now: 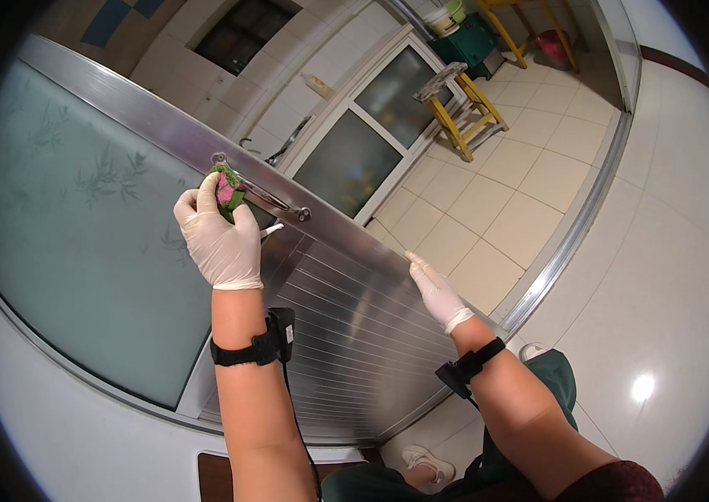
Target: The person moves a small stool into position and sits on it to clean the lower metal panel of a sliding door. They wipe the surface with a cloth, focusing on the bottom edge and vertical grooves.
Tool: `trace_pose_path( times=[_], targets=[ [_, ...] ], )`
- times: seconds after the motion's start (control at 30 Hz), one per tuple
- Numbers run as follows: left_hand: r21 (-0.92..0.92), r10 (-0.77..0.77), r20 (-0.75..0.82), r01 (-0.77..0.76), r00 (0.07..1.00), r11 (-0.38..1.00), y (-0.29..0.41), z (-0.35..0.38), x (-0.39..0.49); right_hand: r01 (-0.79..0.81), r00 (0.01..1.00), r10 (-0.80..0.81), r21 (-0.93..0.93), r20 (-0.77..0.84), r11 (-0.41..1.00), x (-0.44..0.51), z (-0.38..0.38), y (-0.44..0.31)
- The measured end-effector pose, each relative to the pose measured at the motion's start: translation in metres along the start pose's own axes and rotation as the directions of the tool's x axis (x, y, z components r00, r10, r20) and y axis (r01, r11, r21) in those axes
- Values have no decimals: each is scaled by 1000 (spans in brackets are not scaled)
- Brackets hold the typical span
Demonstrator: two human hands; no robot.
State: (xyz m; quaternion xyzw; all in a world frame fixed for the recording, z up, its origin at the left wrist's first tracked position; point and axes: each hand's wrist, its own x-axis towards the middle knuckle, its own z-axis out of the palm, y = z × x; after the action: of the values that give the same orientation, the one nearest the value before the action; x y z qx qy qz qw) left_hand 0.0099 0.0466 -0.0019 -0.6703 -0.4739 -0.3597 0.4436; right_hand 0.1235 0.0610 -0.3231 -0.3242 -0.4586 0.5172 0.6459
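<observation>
My left hand (223,232), in a white disposable glove, grips a green and pink scouring sponge (228,190). The sponge lies against the upper end of the curved metal door handle (267,196). That handle is fixed to the silver metal frame of a sliding door (354,241) with a ribbed lower panel. My right hand (436,288), gloved the same way, rests its extended fingers at the door's edge and holds nothing visible. A small white piece (272,230) sticks out beside my left thumb; what it is I cannot tell.
A frosted glass panel (78,207) with leaf patterns stands at left. Beyond the door are a white-framed cabinet (401,147), a yellow stool (464,119), a green cabinet (467,44) and a red bin (553,49). A metal floor track (571,241) crosses the tiles at right.
</observation>
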Motion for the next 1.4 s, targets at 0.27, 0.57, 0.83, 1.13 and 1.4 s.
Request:
trace_pose_path(
  times=[0.27,0.57,0.83,1.13,1.4],
  targets=[
    [-21,197,111,-196,974,980,6,5,-42,-28,999,29,-25,16,999,-2,1,-1],
    [-4,127,412,-137,902,991,21,-21,-49,23,1000,-22,-78,15,997,0,1,-1],
    [8,359,28,-360,933,933,35,-52,15,22,1000,-22,-38,19,999,-2,2,-3],
    [338,447,547,-676,707,655,46,-40,81,-34,999,34,4,20,999,0,2,-5],
    [519,263,686,-710,678,476,85,-2,44,-48,999,48,3,-3,999,1,3,0]
  ],
)
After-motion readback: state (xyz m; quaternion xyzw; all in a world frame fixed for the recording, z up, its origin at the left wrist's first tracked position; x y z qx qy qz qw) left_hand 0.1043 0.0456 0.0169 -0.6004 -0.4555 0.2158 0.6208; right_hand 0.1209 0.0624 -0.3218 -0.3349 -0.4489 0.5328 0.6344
